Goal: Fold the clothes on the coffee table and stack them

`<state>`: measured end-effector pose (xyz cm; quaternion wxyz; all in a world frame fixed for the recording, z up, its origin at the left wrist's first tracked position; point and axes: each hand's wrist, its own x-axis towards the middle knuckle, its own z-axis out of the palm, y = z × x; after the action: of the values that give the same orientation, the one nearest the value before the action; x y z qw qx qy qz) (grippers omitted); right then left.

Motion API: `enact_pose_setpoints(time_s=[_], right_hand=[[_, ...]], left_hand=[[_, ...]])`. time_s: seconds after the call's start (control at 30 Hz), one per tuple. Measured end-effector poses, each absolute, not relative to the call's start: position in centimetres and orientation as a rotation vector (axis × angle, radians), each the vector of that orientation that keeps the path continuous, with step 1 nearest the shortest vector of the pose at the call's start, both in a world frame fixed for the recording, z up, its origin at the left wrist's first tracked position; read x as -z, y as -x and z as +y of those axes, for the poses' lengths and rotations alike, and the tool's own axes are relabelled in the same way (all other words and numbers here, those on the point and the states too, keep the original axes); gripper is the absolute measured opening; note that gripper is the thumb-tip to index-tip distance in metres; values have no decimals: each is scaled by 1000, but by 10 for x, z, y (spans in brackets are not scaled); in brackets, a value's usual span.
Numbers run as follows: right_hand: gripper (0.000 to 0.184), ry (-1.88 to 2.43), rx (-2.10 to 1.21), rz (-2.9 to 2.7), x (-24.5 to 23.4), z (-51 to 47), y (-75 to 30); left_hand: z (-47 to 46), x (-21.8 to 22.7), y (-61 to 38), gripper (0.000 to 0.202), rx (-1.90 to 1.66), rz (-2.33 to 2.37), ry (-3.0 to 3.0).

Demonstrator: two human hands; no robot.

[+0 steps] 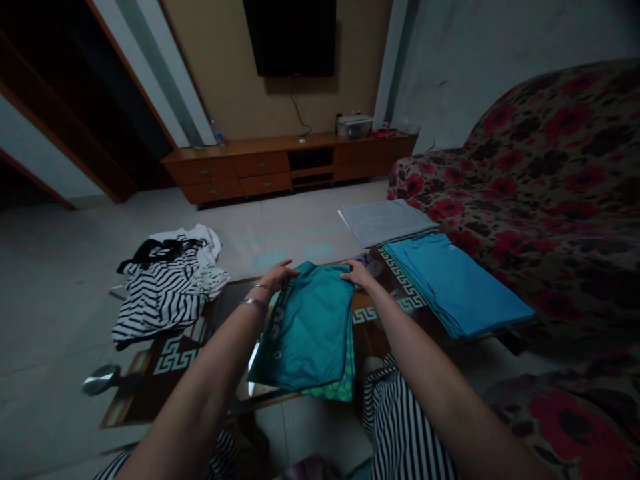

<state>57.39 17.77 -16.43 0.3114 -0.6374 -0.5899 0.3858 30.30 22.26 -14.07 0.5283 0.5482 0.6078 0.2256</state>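
A folded teal garment (313,327) with pale lettering down its left side lies on the glass-topped coffee table in front of me. Green patterned fabric (340,387) shows beneath its near right edge. My left hand (277,275) grips the far left corner of the garment, bracelets at the wrist. At the far right corner, my right hand (359,273) holds the cloth between thumb and fingers. To the right is a neat stack of folded blue clothes (460,283), with a folded grey cloth (387,221) just beyond it.
A loose heap of black-and-white striped clothes (163,287) sits on the left end of the coffee table (373,333). A shiny metal object (100,380) is near the table's left edge. The flowered sofa (520,167) stands right; a wooden TV cabinet (260,163) lies ahead.
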Motion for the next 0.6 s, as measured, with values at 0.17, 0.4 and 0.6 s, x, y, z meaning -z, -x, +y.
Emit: enact_pose_setpoints(time_s=[0.17, 0.4, 0.6], right_hand=[[49, 1582, -1091, -1612, 173, 184, -597], [39, 1724, -912, -1614, 188, 188, -609], [33, 1887, -724, -1633, 190, 187, -604]], left_hand=[[237, 139, -317, 87, -884, 1180, -1378], [244, 144, -313, 76, -706, 1621, -1613], [183, 139, -261, 45, -399, 1880, -1624]])
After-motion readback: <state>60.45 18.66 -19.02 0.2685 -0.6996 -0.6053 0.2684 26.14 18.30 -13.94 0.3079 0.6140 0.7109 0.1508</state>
